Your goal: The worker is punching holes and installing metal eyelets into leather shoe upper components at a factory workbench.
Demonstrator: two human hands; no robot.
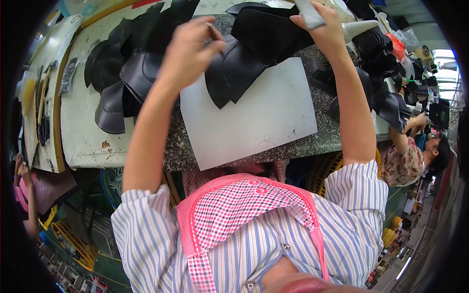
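Panels (233, 71), black, upper centre, look light, supple, best edge-held; my right grip (330, 30) clasps a pale block (310, 15); my left grip (191, 51), I can't tell.

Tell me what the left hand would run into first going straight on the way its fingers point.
Most likely the overlapping black leather-like pieces just right of the left hand; its height above them is unclear, so it might pass over.
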